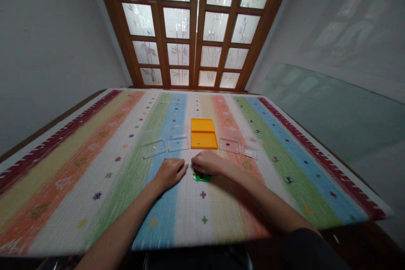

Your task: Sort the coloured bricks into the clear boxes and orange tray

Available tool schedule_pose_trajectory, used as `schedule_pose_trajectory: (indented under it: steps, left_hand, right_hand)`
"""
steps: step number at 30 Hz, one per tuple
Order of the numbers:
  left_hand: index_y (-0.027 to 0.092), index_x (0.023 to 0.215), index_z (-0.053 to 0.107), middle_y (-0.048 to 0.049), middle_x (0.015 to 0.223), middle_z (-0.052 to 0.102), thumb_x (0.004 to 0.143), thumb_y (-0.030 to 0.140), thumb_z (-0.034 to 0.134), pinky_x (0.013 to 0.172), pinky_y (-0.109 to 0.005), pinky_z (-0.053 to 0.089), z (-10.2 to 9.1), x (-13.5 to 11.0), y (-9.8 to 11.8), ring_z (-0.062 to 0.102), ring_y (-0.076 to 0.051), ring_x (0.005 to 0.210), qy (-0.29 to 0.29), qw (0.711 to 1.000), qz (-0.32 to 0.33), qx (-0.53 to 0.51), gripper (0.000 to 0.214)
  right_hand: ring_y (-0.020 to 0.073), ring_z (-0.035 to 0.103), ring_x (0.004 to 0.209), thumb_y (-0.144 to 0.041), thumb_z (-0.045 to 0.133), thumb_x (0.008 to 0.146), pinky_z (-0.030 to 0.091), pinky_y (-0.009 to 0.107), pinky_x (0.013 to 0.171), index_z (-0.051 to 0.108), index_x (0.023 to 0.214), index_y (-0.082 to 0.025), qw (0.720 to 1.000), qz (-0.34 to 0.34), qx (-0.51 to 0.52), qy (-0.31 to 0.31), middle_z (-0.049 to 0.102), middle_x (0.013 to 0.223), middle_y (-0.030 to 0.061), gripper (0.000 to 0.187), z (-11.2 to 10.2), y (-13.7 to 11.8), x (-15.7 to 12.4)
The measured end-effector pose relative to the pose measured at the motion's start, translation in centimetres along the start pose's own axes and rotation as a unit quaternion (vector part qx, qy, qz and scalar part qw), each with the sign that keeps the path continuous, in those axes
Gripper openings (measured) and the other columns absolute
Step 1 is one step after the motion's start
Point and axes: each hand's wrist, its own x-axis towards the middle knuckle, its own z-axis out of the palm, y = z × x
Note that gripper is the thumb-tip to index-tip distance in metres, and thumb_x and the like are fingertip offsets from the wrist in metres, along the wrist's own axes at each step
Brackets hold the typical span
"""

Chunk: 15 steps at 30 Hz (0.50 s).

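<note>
My left hand [171,171] rests on the striped cloth, fingers loosely bent and the thumb a little apart, with nothing visible in it. Just to its right, my right hand [207,162] is closed, its fingertips bent down over a small bright green object [201,176] with some dark parts. The hand covers part of that object, and whatever the fingers pinch is hidden. Beyond the hands lies an open orange case [204,140] with a tiny green piece [198,144] in its near half.
Left of the orange case stand two clear plastic boxes [178,149], each with a small piece inside. To its right are another clear box [229,150] with a dark piece and a smaller clear container [249,157]. A striped tablecloth [126,185] covers the table.
</note>
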Motion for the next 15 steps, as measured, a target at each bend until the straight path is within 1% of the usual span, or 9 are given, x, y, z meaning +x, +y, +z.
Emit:
schedule_pose_trajectory:
  steps: [1,3,6,8,10,11,12,14,15]
  left_hand:
    - [0.020,0.068,0.052,-0.0031,0.062,0.060,0.098,0.030,0.047,0.063,-0.029,0.033,0.0,0.0,0.0,0.058,-0.019,0.063,0.000,1.000,0.000,0.000,0.032]
    - [0.020,0.068,0.052,-0.0036,0.063,0.060,0.098,0.030,0.047,0.063,-0.029,0.033,0.0,0.0,0.0,0.058,-0.019,0.064,-0.002,1.000,-0.002,0.003,0.032]
    - [0.020,0.068,0.051,-0.0039,0.064,0.061,0.099,0.031,0.045,0.063,-0.029,0.034,0.1,0.1,-0.1,0.059,-0.019,0.065,-0.010,1.000,-0.006,0.012,0.034]
    - [0.020,0.068,0.051,-0.0038,0.064,0.061,0.100,0.032,0.043,0.063,-0.029,0.034,0.1,0.1,-0.1,0.058,-0.018,0.064,-0.016,1.000,-0.007,0.016,0.035]
    - [0.020,0.068,0.051,-0.0038,0.064,0.061,0.100,0.033,0.042,0.063,-0.030,0.034,0.1,0.1,-0.2,0.057,-0.018,0.063,-0.020,1.000,-0.006,0.018,0.036]
    - [0.020,0.067,0.051,-0.0037,0.064,0.061,0.100,0.033,0.042,0.063,-0.030,0.034,0.0,0.1,-0.2,0.057,-0.018,0.063,-0.020,1.000,-0.005,0.017,0.036]
    - [0.020,0.067,0.051,-0.0036,0.063,0.061,0.100,0.034,0.042,0.062,-0.030,0.034,0.0,0.1,-0.2,0.056,-0.018,0.062,-0.018,1.000,-0.004,0.015,0.036]
    - [0.020,0.066,0.051,-0.0035,0.062,0.060,0.100,0.034,0.041,0.062,-0.030,0.034,0.0,0.1,-0.2,0.056,-0.018,0.061,-0.013,1.000,-0.002,0.012,0.037]
    - [0.021,0.066,0.051,-0.0034,0.062,0.059,0.099,0.034,0.041,0.061,-0.030,0.033,0.0,0.1,-0.2,0.055,-0.018,0.061,-0.011,1.000,-0.001,0.010,0.037]
  right_hand:
    - [0.0203,0.068,0.076,-0.022,0.056,0.095,0.035,0.026,0.060,0.075,0.095,-0.011,1.000,0.007,-0.003,0.003,0.077,0.091,0.0147,0.022,0.1,-0.1,-0.2]
    - [0.0203,0.068,0.076,-0.025,0.054,0.097,0.036,0.027,0.060,0.072,0.101,-0.010,1.000,0.020,-0.004,0.011,0.076,0.090,0.0149,0.023,0.0,0.0,-0.8]
    - [0.0184,0.066,0.077,-0.025,0.050,0.100,0.038,0.026,0.063,0.067,0.109,-0.014,0.998,0.049,0.015,0.036,0.075,0.093,0.0113,0.022,-0.2,1.6,-2.6]
    - [0.0174,0.064,0.074,-0.024,0.047,0.100,0.039,0.026,0.066,0.065,0.106,-0.016,0.992,0.085,0.051,0.080,0.074,0.089,0.0096,0.021,-0.1,3.6,-4.6]
    - [0.0179,0.064,0.079,-0.023,0.044,0.099,0.042,0.027,0.071,0.064,0.102,-0.016,0.981,0.103,0.079,0.141,0.072,0.094,0.0109,0.021,0.2,6.0,-6.8]
    - [0.0183,0.064,0.081,-0.024,0.043,0.100,0.042,0.027,0.073,0.063,0.101,-0.016,0.977,0.115,0.088,0.159,0.072,0.097,0.0115,0.022,0.5,7.2,-8.0]
    - [0.0187,0.064,0.082,-0.025,0.041,0.100,0.043,0.027,0.073,0.062,0.102,-0.016,0.971,0.141,0.091,0.169,0.072,0.096,0.0112,0.023,0.8,8.4,-9.2]
    - [0.0191,0.063,0.076,-0.028,0.040,0.100,0.041,0.027,0.068,0.062,0.104,-0.016,0.963,0.206,0.080,0.157,0.071,0.089,0.0099,0.025,1.4,10.6,-11.2]
    - [0.0198,0.063,0.077,-0.028,0.042,0.099,0.040,0.027,0.067,0.063,0.102,-0.016,0.958,0.233,0.068,0.153,0.071,0.088,0.0103,0.024,1.7,11.6,-12.1]
